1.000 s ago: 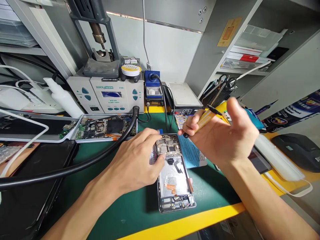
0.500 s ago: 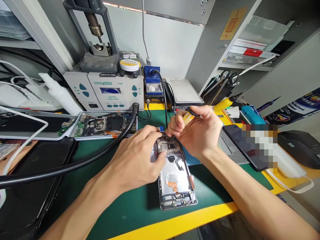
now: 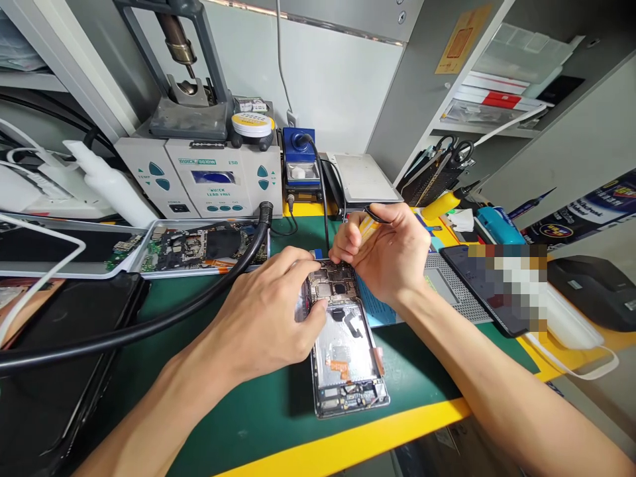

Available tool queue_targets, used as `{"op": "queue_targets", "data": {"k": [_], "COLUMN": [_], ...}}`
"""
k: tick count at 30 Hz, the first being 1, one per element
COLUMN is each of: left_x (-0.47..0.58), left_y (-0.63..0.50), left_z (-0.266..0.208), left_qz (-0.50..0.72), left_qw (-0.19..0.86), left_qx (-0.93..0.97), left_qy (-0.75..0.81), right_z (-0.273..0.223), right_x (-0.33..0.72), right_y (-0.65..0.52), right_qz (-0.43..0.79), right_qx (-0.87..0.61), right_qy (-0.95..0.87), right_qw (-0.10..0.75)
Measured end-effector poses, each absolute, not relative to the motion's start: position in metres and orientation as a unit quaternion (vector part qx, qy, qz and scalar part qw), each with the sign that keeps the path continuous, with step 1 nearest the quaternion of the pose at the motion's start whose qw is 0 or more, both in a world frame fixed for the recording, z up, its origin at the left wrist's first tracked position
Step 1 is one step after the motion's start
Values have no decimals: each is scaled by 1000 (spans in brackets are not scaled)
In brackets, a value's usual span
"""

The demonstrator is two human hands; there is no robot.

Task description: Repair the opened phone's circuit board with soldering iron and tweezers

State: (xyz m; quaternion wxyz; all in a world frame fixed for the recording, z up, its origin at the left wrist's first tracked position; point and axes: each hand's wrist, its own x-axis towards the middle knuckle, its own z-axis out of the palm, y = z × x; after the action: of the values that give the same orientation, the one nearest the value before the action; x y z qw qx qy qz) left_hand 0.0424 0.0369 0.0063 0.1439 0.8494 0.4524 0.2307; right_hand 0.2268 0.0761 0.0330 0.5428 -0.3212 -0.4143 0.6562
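An opened phone (image 3: 342,344), its back cover off, lies on the green mat with its circuit board (image 3: 330,285) bare at the far end. My left hand (image 3: 271,308) grips the phone's upper left edge, fingertips at the top corner and thumb on the board's lower edge. In my closed right hand (image 3: 392,248), above the upper right corner, is a screwdriver (image 3: 368,228) with a yellow handle and black end. Its tip is hidden by my fingers, so I cannot tell whether it touches the phone.
A thick black hose (image 3: 149,331) crosses the mat left of my hand, from the hot-air station (image 3: 199,182). Opened boards (image 3: 199,246) lie behind it. A black phone (image 3: 479,291) rests at the right, near another yellow screwdriver (image 3: 440,205). A blue soldering station (image 3: 301,156) stands behind.
The whole view has shifted slightly, so everything appears a little further left. Both hands keep nearly the same hold on the phone and the screwdriver.
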Motion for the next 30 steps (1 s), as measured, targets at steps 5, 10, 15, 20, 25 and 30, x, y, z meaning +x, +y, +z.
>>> {"op": "queue_targets", "data": {"k": [5,10,15,20,25,30], "left_x": [42,42,42,42,42,43], "left_y": [36,35,36,36,36,36], "left_z": [6,6,5,5,6,7], "left_qz": [231,234,237,235,236,237], "left_qw": [143,141,140,150,160,162], "left_qx": [848,849,849,846,845,845], "left_qy": [455,451,450,454,451,451], "right_z": [37,39,43,45,46,46], "right_x": [231,236,242,243,239,237], "right_y": [73,66,53,41,35,32], "right_qz": [632,624,635,645,655,664], "right_qx": [-352,-374,-380,-386,-384,-378], "right_qy": [-427,-429,-421,-434,-432,-442], "right_qw": [543,536,524,497,486,471]}}
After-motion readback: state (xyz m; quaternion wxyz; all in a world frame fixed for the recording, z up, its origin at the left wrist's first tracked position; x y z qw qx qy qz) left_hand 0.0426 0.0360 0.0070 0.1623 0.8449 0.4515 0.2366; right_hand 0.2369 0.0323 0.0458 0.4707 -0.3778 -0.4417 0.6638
